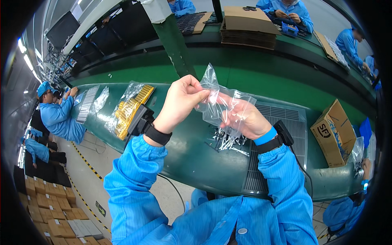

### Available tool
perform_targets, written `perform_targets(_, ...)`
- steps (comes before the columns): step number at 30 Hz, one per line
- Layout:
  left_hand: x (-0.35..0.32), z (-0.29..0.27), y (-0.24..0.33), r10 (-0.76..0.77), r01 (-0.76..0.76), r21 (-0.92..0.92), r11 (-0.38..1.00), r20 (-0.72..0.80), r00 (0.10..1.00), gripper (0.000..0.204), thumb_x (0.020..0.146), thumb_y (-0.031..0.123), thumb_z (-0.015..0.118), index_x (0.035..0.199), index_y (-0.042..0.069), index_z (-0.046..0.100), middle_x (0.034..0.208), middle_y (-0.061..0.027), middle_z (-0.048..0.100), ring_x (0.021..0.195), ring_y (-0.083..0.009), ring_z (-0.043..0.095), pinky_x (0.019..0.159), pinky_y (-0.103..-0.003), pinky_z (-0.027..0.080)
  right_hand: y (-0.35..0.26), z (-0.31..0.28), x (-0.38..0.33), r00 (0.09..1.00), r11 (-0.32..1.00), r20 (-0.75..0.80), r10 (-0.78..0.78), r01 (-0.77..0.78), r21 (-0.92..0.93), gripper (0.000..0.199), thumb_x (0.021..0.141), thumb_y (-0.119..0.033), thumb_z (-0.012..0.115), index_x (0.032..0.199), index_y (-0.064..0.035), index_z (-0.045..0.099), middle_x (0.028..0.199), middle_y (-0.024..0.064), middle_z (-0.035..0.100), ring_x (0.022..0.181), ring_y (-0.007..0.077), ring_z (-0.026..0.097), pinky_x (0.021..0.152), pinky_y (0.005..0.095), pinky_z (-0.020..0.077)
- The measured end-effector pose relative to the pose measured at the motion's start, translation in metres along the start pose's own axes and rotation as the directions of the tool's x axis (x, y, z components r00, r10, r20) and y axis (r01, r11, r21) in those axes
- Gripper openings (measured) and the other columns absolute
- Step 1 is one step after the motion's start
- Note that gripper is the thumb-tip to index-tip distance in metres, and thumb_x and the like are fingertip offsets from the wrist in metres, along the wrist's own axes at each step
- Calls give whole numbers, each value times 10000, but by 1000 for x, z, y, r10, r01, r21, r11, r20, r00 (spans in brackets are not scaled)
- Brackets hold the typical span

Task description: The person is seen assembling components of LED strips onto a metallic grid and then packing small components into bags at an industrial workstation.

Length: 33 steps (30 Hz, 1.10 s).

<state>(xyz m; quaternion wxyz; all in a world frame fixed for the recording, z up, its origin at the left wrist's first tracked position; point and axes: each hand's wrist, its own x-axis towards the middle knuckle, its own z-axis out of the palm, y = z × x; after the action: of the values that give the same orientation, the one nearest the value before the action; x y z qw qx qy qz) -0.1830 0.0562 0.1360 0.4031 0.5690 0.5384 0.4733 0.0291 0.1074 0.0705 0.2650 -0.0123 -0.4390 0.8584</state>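
Above the green bench I hold up a clear plastic bag (212, 112). My left hand (181, 100) pinches it between thumb and fingers near its upper edge, with one corner pointing up. My right hand (249, 120) grips the bag from the other side, its fingers seen through the film; I cannot tell whether they are inside or behind it. Below the right hand lies a loose pile of small black-and-white parts (228, 143). Partly under the right forearm is a grey slotted tray (300, 143).
Left of my hands, a yellow slotted tray (143, 94) lies partly under clear bags. An open cardboard box (332, 141) stands at right. A green post (173, 45) rises beyond the bench (183, 159). Co-workers in blue sit around, one (61, 110) at far left.
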Motion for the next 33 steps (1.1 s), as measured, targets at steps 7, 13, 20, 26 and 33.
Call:
perform_targets(7, 1, 4, -6, 10, -9, 16, 1000, -28, 1000, 186, 855, 119, 732, 842, 79, 551, 815, 19, 623, 718, -39, 563, 611, -201, 441, -1, 11, -4, 999, 983, -39, -18, 11, -181, 658, 870, -267, 670, 1434, -6, 454, 1453, 79, 479, 1105, 166, 586, 957, 340, 495)
perform_targets(13, -21, -26, -15, -29, 27, -30, 999, -52, 998, 190, 897, 57, 590, 1084, 25, 584, 841, 43, 601, 712, -22, 526, 595, -176, 394, 34, 25, 30, 992, 996, -88, -89, 88, -14, 342, 1012, -189, 538, 1323, -54, 580, 1130, -18, 625, 900, 28, 555, 796, 199, 483)
perform_targets(20, -9, -44, -47, 44, -46, -51, 998, -27, 999, 125, 942, 58, 600, 982, 102, 490, 898, 16, 622, 735, -12, 553, 610, -152, 407, 11, 9, 18, 999, 979, -22, 29, -33, -203, 639, 825, 120, 429, 1442, -44, 457, 1488, 66, 421, 1360, 201, 399, 1110, 288, 298)
perform_targets(26, -21, -79, -57, 73, -76, -6, 997, -221, 973, 137, 961, 114, 614, 1052, 109, 511, 888, 51, 584, 730, -20, 541, 597, -156, 412, 24, -5, 7, 977, 720, 14, -214, 168, -673, 560, 814, 98, 423, 1371, 54, 462, 1415, 151, 458, 1380, 273, 387, 1120, 342, 332)
perform_targets(33, -63, -142, -70, -132, 28, -185, 982, -578, 805, 407, 923, 56, 642, 1291, 38, 471, 1169, -158, 591, 996, -301, 624, 806, -371, 577, 35, -29, -7, 950, 390, -155, -271, -39, -920, 414, 761, 77, 487, 1162, 84, 590, 1324, 224, 509, 1239, 364, 501, 1069, 387, 403)
